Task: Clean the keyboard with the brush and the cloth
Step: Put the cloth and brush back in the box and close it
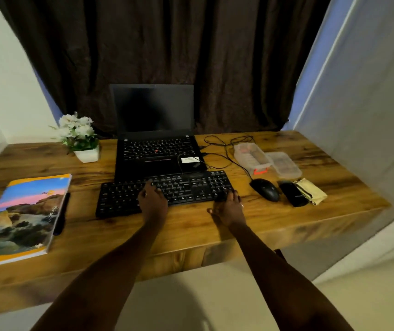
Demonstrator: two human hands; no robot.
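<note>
Far left, 9 o'clock on the desk: book, pen along its right edge. Plant pot at 11. Irrelevant to the job.

Centre: laptop open at 12, keyboard right in front of it, back edge lying over the laptop's front lip. Long axis roughly 8 to 2 o'clock, left end nearer the body.

Left hand on the middle keys, fingers loosely fanned and lying flat, gripping nothing. Right hand at the keyboard's right front corner, fingertips over the end keys, thumb splayed out toward 9, also gripping nothing. Looks like steadying or squaring up the keyboard, cleaning proper not started.

Right of that, in order: mouse, black item, yellow cloth touching it. Black item possibly the brush; cannot tell. Two clear plastic boxes behind at 1.

Key relation: tools at about 3 o'clock from the right hand, mouse in between. Right hand clearly nearer; left would have to cross over. Best guess: reach right over the mouse, left keeping the keyboard pinned. Watch the mouse cable.
</note>
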